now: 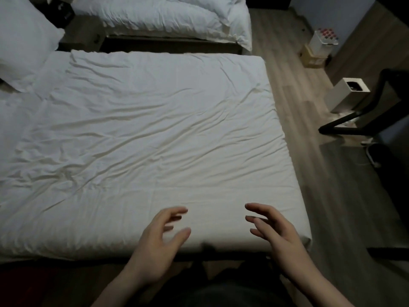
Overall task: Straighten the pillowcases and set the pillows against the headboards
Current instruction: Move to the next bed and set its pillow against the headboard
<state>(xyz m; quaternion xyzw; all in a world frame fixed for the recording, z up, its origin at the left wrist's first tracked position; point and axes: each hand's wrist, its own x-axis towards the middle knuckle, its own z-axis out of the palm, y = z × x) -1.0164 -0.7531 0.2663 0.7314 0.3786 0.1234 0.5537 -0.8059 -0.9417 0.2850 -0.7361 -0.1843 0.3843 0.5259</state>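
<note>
A white pillow [22,43] lies at the far left end of the near bed [143,134], whose white cover is wrinkled. My left hand [159,240] and my right hand [274,229] hover over the bed's near edge, palms facing each other, fingers spread, holding nothing. They are far from the pillow. A second bed [168,18] with rumpled white bedding stands beyond. No headboard shows.
Wooden floor [287,85] runs along the right side of the beds. There stand a white bin [347,94], a white box with red dots [324,39] on a cardboard box, and a black chair frame [363,109]. A narrow gap separates the two beds.
</note>
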